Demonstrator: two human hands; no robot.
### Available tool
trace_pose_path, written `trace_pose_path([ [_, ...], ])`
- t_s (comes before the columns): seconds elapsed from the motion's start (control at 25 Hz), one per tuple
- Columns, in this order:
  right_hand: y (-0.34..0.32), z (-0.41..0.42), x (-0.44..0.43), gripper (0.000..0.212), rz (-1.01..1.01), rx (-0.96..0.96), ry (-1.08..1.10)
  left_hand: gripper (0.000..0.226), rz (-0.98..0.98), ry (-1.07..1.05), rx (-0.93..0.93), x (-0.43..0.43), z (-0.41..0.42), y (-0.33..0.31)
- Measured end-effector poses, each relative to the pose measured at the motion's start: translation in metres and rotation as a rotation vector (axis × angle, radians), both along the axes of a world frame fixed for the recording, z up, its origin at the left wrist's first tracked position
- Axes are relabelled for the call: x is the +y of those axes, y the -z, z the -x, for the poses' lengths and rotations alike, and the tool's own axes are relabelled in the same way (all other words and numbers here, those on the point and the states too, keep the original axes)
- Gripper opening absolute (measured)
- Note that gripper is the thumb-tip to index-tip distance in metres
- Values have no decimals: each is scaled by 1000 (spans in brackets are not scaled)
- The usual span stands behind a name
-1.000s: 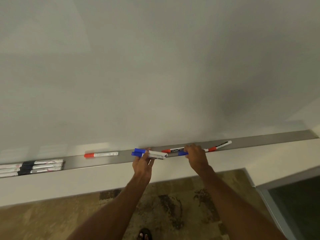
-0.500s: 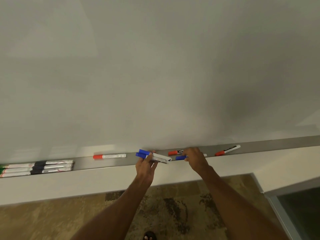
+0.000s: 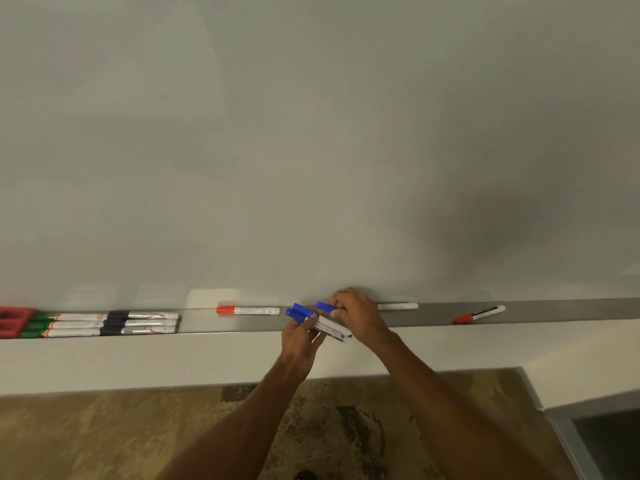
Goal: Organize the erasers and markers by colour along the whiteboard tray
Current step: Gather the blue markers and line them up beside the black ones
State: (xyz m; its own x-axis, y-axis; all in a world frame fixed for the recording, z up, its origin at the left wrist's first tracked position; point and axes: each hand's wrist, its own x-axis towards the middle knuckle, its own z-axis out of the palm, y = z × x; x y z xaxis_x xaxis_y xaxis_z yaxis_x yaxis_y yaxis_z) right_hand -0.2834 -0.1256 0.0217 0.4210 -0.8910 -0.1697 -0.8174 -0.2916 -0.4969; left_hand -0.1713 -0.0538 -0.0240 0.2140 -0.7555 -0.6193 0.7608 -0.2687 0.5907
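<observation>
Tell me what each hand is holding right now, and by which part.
Left hand grips two blue markers around their white barrels. Right hand holds a third blue marker by its barrel, cap poking out.

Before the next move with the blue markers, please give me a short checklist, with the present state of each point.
1. Left hand grips two blue markers: ok.
2. Right hand brings a third blue marker to them: ok.
3. Bare whiteboard tray beside the hands to lay them down: ok.
4. Red markers grouped: not ok; one lies left, another right.
5. Marker behind the right hand, cap colour: cannot tell.
</observation>
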Motion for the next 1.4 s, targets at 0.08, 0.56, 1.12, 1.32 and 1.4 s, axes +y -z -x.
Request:
trace_pose_path([
  [0.08, -3, -20, 7, 15, -5, -58, -3, 13, 14, 31, -10, 6, -8, -2],
  [0.56, -3, -134, 42, 19, -49, -52, -200, 13, -30, -176, -101, 39, -99, -11],
  [1.12, 39, -190, 78, 39, 95, 91, -215, 24, -126, -419, -81, 90, -211, -6],
  [1.32, 51, -177, 81, 44, 60, 71, -104, 33, -157, -438, -71, 94, -218, -6],
  [1.4, 51, -166, 81, 42, 58, 45, -76, 34, -150, -439, -51, 92, -216, -8],
])
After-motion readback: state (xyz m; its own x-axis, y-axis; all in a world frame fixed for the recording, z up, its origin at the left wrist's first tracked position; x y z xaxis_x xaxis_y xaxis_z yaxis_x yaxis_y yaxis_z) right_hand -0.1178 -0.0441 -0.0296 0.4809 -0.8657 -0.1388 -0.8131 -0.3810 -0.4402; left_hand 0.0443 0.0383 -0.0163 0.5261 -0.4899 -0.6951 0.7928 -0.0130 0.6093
